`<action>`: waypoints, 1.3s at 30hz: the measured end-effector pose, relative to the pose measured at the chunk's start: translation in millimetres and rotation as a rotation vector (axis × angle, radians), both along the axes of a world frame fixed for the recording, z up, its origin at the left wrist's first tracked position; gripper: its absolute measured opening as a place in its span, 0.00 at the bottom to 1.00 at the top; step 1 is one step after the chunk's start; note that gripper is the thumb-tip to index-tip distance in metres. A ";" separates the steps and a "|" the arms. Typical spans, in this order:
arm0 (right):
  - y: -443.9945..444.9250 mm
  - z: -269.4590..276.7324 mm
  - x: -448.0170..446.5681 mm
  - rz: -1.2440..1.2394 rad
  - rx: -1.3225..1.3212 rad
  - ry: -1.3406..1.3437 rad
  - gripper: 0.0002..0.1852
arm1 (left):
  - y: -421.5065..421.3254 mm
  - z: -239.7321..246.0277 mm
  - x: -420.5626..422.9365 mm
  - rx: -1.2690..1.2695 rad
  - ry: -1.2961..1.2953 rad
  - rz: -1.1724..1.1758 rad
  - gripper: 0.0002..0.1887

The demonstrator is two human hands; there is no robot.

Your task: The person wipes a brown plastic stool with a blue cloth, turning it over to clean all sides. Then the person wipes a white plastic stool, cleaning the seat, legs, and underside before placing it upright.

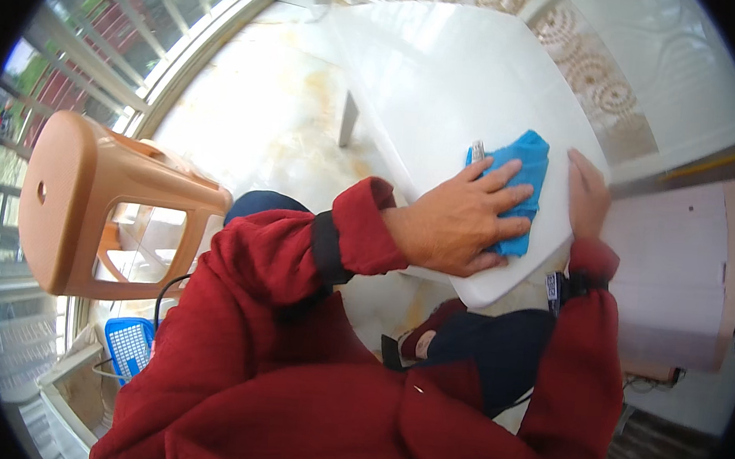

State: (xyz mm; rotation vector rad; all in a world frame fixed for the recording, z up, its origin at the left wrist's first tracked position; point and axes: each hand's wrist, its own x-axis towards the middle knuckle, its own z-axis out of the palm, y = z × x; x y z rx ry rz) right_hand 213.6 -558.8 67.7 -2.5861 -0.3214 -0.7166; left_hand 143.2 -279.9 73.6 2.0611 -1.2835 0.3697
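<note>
My left hand (pixel 465 221) lies palm down on a folded blue cloth (pixel 532 158), pressing it against a white tabletop (pixel 430 85). Its fingers are spread over the cloth, and a small white tag with writing sticks out beside the fingertips. At the right edge of the tabletop is my right hand (pixel 587 195), holding that edge with its fingers close together; its underside grip is hidden. The near rounded corner of the tabletop lies just below the cloth. One table leg (pixel 348 121) shows at the left side.
An orange-tan plastic stool (pixel 58 205) stands at left by a barred window (pixel 159 83). Below it is a blue plastic basket (pixel 129 340). A pale pink box-like object (pixel 669 266) is close beside my right arm. A patterned tiled wall (pixel 587 72) borders the table's far right side.
</note>
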 end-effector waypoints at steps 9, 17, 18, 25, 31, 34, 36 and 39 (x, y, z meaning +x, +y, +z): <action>-4.9 -6.1 3.3 0.013 0.106 -0.043 0.10 | -25.2 8.3 -45.6 0.114 -0.001 -0.248 0.26; -5.4 -5.8 2.6 -0.001 0.141 -0.032 0.10 | 17.1 -11.4 51.4 0.033 -0.135 0.232 0.21; -5.7 -5.8 2.5 -0.006 0.131 -0.036 0.10 | 34.1 -15.8 70.6 0.082 -0.128 0.356 0.20; -7.7 -7.3 4.2 -0.016 0.104 -0.046 0.10 | 114.1 -52.1 141.5 0.028 -0.228 0.889 0.23; -7.3 -7.5 4.7 -0.011 0.068 -0.054 0.11 | 88.2 -44.5 110.3 0.150 -0.247 0.895 0.24; -8.1 -9.1 5.1 0.011 0.011 -0.054 0.12 | 57.6 -35.4 64.9 0.129 -0.184 0.737 0.22; -9.9 -10.5 7.5 0.021 -0.072 -0.068 0.13 | 37.2 -25.2 36.4 0.134 -0.145 0.637 0.21; -11.6 -13.3 13.2 0.009 -0.123 -0.006 0.15 | 2.8 -9.1 -3.1 0.136 -0.099 0.476 0.24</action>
